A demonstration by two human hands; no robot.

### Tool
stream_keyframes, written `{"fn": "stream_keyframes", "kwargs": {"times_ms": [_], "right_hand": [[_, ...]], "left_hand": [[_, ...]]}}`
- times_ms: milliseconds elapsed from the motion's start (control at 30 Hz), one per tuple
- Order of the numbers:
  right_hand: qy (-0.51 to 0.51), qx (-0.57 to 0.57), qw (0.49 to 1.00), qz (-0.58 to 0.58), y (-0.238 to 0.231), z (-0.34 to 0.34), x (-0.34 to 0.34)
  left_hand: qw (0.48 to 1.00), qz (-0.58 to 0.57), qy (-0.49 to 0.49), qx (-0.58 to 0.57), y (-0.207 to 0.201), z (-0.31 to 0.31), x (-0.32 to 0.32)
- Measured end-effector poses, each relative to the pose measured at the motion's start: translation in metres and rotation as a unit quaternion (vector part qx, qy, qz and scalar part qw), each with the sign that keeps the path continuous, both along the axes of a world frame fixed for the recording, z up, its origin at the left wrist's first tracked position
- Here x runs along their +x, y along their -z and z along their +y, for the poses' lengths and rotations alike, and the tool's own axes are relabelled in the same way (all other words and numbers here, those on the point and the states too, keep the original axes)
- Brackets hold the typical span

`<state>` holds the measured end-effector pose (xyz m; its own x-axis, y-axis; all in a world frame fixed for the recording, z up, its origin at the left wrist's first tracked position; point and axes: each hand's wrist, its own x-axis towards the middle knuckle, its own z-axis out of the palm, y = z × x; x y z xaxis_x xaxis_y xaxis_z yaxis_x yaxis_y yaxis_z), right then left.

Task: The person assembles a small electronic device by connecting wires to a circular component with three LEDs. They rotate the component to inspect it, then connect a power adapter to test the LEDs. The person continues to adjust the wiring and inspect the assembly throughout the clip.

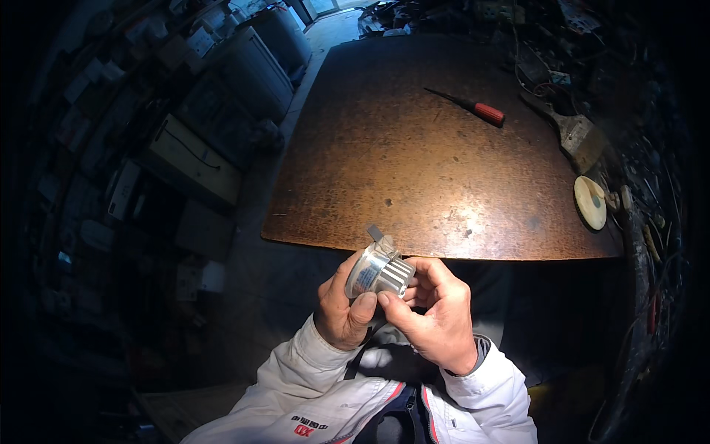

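Print, small and probably bluish but too fine to make out, marks the ridged silver fitting between the two hands, while red and black lettering sits on the white jacket below the fingers. Left hand curls thumb and fingers narrowly around its round rim; right hand grips the finned end. Beyond the fingertips, a red-handled screwdriver lies on the brown tabletop.

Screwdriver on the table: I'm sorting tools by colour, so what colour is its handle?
The handle is mostly red; it shows in the head view.
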<state>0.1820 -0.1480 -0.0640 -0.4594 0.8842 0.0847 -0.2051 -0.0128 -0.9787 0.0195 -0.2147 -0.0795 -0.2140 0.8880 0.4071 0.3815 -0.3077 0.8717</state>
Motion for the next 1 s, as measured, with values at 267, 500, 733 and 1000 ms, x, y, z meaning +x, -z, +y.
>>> {"fn": "stream_keyframes", "kwargs": {"times_ms": [267, 500, 733, 1000], "right_hand": [[-0.173, -0.063, 0.973, 0.141, 0.017, 0.011, 0.011], [-0.228, -0.117, 0.939, 0.229, 0.041, 0.014, 0.011], [-0.21, -0.046, 0.959, 0.182, 0.036, 0.016, 0.021], [-0.193, 0.015, 0.972, 0.136, 0.042, 0.015, 0.024]], "left_hand": [[0.965, 0.229, 0.006, 0.126, -0.038, 0.01, -0.013], [0.943, 0.282, 0.058, 0.166, -0.046, 0.012, -0.02], [0.937, 0.311, 0.063, 0.148, -0.045, 0.008, -0.007], [0.928, 0.339, 0.103, 0.119, -0.064, 0.014, -0.01]]}}
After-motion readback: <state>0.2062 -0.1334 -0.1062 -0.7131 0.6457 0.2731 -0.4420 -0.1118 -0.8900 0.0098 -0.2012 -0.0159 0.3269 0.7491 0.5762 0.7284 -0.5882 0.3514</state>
